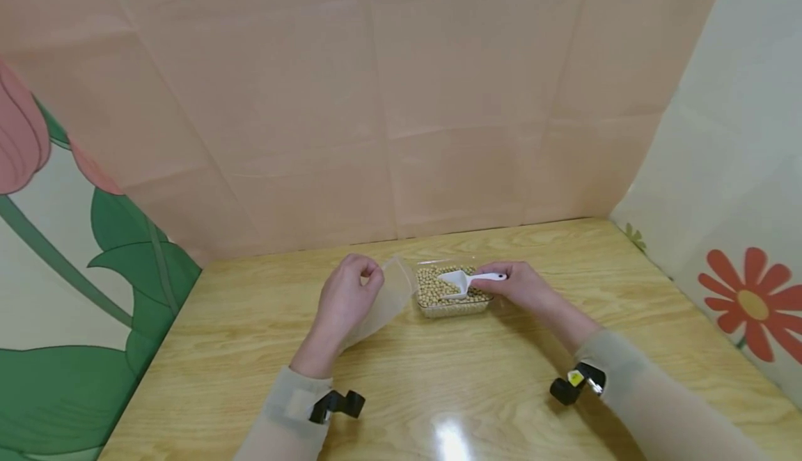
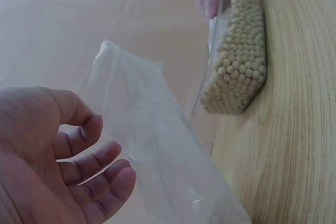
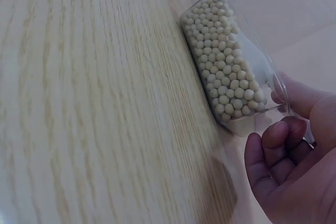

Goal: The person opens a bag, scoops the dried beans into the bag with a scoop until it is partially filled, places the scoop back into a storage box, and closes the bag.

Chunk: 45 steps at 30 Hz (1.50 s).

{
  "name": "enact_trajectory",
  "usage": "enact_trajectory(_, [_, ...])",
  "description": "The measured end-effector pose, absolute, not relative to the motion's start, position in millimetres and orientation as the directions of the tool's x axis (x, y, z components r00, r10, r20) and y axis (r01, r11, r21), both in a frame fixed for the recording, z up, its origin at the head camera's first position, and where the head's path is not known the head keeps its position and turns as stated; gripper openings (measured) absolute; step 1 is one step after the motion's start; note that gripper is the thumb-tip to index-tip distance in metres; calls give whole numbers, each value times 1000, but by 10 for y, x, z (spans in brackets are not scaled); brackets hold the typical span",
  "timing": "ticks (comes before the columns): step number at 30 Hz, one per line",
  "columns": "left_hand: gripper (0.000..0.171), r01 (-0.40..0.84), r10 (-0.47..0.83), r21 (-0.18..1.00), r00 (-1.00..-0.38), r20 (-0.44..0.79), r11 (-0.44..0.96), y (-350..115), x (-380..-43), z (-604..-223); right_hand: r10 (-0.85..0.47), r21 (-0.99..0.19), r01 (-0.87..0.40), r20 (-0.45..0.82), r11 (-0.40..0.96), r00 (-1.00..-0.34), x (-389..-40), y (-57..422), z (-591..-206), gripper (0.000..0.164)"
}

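A clear plastic box (image 1: pixel 454 310) full of round, pale dried beans (image 2: pixel 240 66) stands on the table. My right hand (image 1: pixel 516 285) pinches the handle of a small white scoop (image 1: pixel 457 282), whose bowl sits in the beans at the top of the box. Left of the box, my left hand (image 1: pixel 351 290) holds up a translucent plastic bag (image 1: pixel 390 294) by its edge, thumb and index finger together. In the left wrist view the bag hangs beside the left hand's curled fingers, with a few pale lumps faintly visible at its bottom. The box wall partly hides the scoop in the right wrist view.
The wood-grain table (image 1: pixel 401 391) meets a pink sheet (image 1: pixel 376 134) at the back. Flower-patterned panels stand at the left and right. Both wrists carry sleeves with black camera mounts (image 1: pixel 338 404).
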<state>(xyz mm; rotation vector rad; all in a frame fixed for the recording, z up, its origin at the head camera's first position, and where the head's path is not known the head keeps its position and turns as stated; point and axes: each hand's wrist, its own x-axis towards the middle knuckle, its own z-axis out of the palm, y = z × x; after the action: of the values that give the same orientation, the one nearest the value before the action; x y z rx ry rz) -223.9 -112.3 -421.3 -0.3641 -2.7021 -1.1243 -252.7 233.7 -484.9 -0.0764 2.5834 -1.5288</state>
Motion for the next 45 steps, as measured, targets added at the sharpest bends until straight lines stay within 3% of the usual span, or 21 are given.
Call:
enact_trajectory(14, [17, 280, 141, 677, -957, 254, 680, -1137, -2234, -4191, -92, -942, 109, -145, 316, -985, -2539, 2325, -4965, 49])
enact_trajectory(20, [17, 278, 141, 678, -958, 251, 680, -1139, -2241, -4196, -98, -967, 83, -109, 241, -989, -2515, 2331, -4989, 47])
enact_trajectory(38, [16, 296, 150, 670, -952, 268, 681, -1131, -2240, -4222, -90, -989, 148, -150, 28, -985, -2469, 2415, -4960, 21])
enact_trajectory(45, [16, 295, 151, 670, -952, 265, 681, -1123, -2230, -4210, -99, -988, 155, -152, -20, -983, -2458, 2442, -4936, 20])
